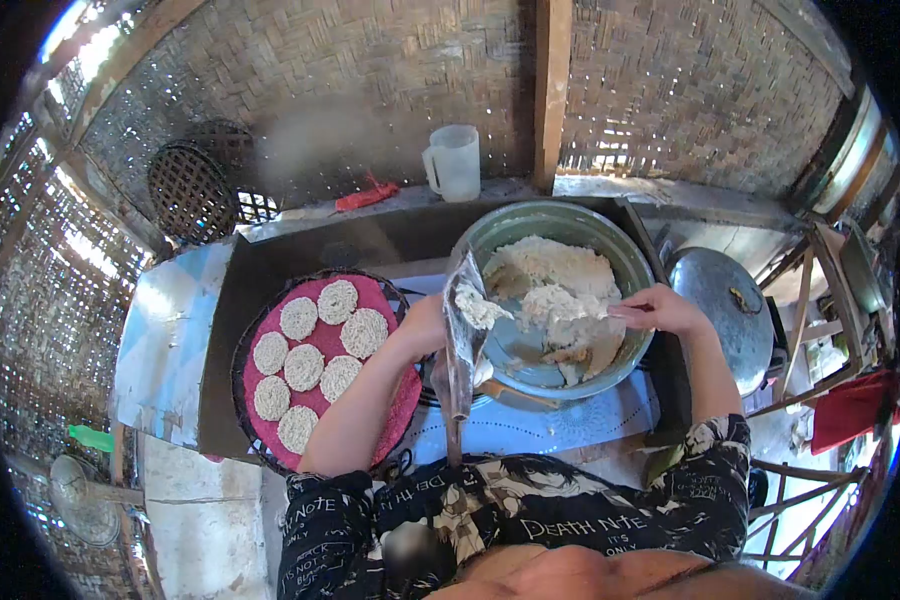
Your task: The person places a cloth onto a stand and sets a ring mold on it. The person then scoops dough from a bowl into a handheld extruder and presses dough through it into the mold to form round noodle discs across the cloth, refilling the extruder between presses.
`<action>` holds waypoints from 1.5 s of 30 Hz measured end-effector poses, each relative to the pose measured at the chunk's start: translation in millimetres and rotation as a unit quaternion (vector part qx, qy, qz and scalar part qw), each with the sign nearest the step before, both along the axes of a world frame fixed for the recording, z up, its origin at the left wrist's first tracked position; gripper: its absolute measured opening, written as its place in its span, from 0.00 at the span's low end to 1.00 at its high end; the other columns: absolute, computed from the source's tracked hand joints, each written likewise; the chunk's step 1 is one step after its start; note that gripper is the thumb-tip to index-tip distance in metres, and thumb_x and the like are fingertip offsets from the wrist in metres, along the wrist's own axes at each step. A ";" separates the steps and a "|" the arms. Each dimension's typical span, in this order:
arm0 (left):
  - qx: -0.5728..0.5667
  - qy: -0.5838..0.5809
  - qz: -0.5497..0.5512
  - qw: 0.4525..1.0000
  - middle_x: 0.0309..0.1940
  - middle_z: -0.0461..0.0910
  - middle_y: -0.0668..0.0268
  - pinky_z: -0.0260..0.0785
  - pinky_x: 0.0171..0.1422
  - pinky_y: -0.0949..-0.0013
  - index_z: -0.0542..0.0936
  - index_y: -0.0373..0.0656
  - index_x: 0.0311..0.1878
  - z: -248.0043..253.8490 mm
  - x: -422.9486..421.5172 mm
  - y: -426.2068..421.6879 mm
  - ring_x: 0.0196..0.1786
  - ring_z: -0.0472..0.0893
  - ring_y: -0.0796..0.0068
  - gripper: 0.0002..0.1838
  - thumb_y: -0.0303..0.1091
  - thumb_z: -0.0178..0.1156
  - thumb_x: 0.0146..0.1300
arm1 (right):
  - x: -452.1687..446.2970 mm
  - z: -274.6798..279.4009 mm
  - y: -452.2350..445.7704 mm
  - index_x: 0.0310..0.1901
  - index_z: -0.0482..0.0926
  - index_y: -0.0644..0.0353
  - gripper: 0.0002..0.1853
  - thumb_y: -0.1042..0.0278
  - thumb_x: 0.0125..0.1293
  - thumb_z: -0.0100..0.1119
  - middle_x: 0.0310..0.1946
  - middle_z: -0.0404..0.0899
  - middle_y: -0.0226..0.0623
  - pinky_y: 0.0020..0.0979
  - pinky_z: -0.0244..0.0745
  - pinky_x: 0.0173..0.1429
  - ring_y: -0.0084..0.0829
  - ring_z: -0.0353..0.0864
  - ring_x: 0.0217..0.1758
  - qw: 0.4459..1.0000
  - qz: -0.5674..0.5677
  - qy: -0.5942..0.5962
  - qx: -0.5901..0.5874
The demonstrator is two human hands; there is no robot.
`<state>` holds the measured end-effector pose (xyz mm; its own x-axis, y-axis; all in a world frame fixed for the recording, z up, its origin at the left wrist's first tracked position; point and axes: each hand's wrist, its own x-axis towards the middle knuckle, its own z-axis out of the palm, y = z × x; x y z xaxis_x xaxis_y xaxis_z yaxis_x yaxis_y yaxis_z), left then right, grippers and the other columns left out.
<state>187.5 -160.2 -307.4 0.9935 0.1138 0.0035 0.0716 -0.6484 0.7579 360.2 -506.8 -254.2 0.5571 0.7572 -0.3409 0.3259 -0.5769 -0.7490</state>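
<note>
A large green basin (635, 262) holds pale, crumbly dough (560, 265). My right hand (660, 308) is over the basin's right side, its fingers pinched on a bit of the dough. An upright metal tool (460, 345) stands at the basin's left edge, with a lump of dough (478, 306) at its top. Behind this tool is my left hand (428, 325), its fingers mostly hidden. To the left, a round tray with a pink cloth (282, 372) bears several round white noodle-like cakes (304, 367), partly covered by my left forearm.
A clear plastic jug (454, 163) and a red item (367, 195) rest on the ledge behind the table. A large metal lid (722, 315) is at the right. Woven baskets (192, 190) hang at the back left. Dark raised boards edge the table.
</note>
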 end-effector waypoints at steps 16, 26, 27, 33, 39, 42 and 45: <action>0.059 0.006 -0.031 0.998 0.40 0.78 0.46 0.68 0.50 0.57 0.79 0.39 0.42 38.8 1.3 -29.6 0.46 0.76 0.49 0.23 0.48 0.57 0.50 | -40.4 98.7 66.0 0.42 0.80 0.51 0.15 0.57 0.53 0.59 0.25 0.73 0.36 0.36 0.68 0.34 0.38 0.75 0.30 0.871 0.183 -0.452 0.064; -0.041 0.022 0.016 0.999 0.41 0.78 0.49 0.67 0.51 0.62 0.79 0.40 0.45 26.6 17.2 -12.7 0.48 0.77 0.55 0.22 0.46 0.59 0.51 | -102.5 98.9 88.4 0.35 0.78 0.51 0.12 0.66 0.44 0.61 0.20 0.72 0.30 0.34 0.67 0.27 0.31 0.75 0.24 0.647 0.178 -0.719 0.181; -0.079 0.013 0.017 0.997 0.41 0.79 0.50 0.67 0.51 0.62 0.78 0.41 0.45 17.9 20.1 -6.9 0.47 0.77 0.55 0.22 0.45 0.59 0.51 | -96.8 108.1 78.1 0.34 0.78 0.52 0.13 0.67 0.43 0.62 0.21 0.73 0.30 0.34 0.67 0.26 0.31 0.75 0.23 0.673 0.173 -0.695 0.184; -0.035 -0.051 -0.005 0.998 0.42 0.79 0.51 0.68 0.49 0.64 0.77 0.40 0.48 -10.0 44.2 2.7 0.45 0.78 0.58 0.23 0.46 0.58 0.53 | -77.8 132.1 53.0 0.30 0.79 0.53 0.12 0.66 0.39 0.67 0.19 0.72 0.31 0.34 0.68 0.27 0.34 0.75 0.24 0.671 0.045 -0.704 0.227; 0.119 0.021 0.032 0.992 0.39 0.77 0.43 0.68 0.50 0.59 0.78 0.35 0.44 17.9 39.9 -18.6 0.46 0.77 0.48 0.22 0.42 0.58 0.50 | -80.5 119.1 64.6 0.30 0.77 0.51 0.07 0.63 0.48 0.61 0.18 0.69 0.30 0.35 0.68 0.29 0.34 0.74 0.24 0.710 0.150 -0.667 0.168; 0.053 0.029 0.014 0.998 0.39 0.77 0.44 0.68 0.50 0.58 0.77 0.37 0.44 30.2 34.6 -34.4 0.46 0.76 0.48 0.22 0.40 0.58 0.47 | -88.2 95.2 83.0 0.30 0.74 0.49 0.06 0.62 0.50 0.59 0.19 0.70 0.29 0.35 0.69 0.30 0.34 0.74 0.25 0.696 0.168 -0.685 0.138; -0.025 0.014 0.010 1.000 0.44 0.79 0.61 0.69 0.48 0.66 0.77 0.41 0.50 16.5 41.6 -22.0 0.43 0.78 0.70 0.25 0.39 0.64 0.47 | -93.1 100.8 75.1 0.28 0.76 0.49 0.06 0.63 0.47 0.61 0.18 0.70 0.29 0.34 0.69 0.27 0.31 0.75 0.24 0.696 0.123 -0.687 0.167</action>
<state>229.0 -182.2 -290.9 0.9905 0.1339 -0.0306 0.1065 -0.6082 0.7866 267.2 -431.7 -153.4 0.0226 0.7969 0.6036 0.9251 -0.2456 0.2896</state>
